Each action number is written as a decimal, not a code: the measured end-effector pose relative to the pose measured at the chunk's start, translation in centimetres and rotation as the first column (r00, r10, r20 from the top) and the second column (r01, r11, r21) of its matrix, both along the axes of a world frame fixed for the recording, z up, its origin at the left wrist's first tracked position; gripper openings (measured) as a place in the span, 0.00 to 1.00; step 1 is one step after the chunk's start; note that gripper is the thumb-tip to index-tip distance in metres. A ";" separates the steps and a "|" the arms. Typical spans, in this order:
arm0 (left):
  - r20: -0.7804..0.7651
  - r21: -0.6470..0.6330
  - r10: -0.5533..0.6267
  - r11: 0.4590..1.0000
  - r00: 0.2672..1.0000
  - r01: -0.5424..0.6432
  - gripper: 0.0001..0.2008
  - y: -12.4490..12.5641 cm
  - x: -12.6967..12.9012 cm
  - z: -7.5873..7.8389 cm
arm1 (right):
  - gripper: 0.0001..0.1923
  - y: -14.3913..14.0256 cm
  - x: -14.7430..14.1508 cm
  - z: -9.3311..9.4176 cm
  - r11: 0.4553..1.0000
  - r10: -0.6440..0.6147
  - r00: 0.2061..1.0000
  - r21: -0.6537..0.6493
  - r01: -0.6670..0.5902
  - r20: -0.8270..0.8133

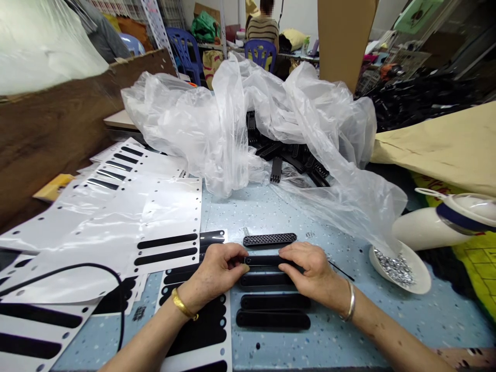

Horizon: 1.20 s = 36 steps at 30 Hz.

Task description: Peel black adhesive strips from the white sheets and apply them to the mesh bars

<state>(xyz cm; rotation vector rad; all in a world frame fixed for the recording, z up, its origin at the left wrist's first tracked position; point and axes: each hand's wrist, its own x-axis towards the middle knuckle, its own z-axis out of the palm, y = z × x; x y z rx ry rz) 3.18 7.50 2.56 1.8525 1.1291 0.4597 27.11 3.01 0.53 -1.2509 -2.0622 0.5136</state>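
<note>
— What do the hands hold?
— The left hand (217, 271) and right hand (310, 268) pinch a black strip (263, 260) with narrowed fingers, low over the worktop (349, 330).
— And nearby?
— More strips (273, 310) lie nearer; a dish of screws (399, 268) sits right.

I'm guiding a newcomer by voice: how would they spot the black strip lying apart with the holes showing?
Start at the clear plastic bag mid-table, then drop towards the two hands. Just beyond the fingertips lies the perforated strip, alone; the strips stacked nearer look smooth.
</note>
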 end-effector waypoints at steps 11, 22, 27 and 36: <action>-0.119 0.121 -0.016 0.992 0.993 0.030 0.10 -0.3 -0.1 0.1 | 0.04 0.2 -0.4 0.2 1.000 -0.021 0.999 -0.016 0.021 -0.024; -0.083 0.619 -0.070 0.778 0.994 0.107 0.19 -2.2 -1.9 -2.6 | 0.04 0.1 -0.6 0.1 0.999 -0.045 0.999 -0.017 0.044 -0.025; -0.115 0.705 -0.122 0.690 0.986 0.167 0.26 -2.4 -1.9 -3.0 | 0.03 0.1 -0.6 0.0 0.999 -0.046 0.999 -0.021 0.046 -0.022; -0.315 0.671 -0.129 0.670 0.940 0.317 0.39 -3.2 -2.6 -5.0 | 0.04 0.1 -0.6 -0.1 0.999 -0.043 0.999 -0.015 0.042 -0.026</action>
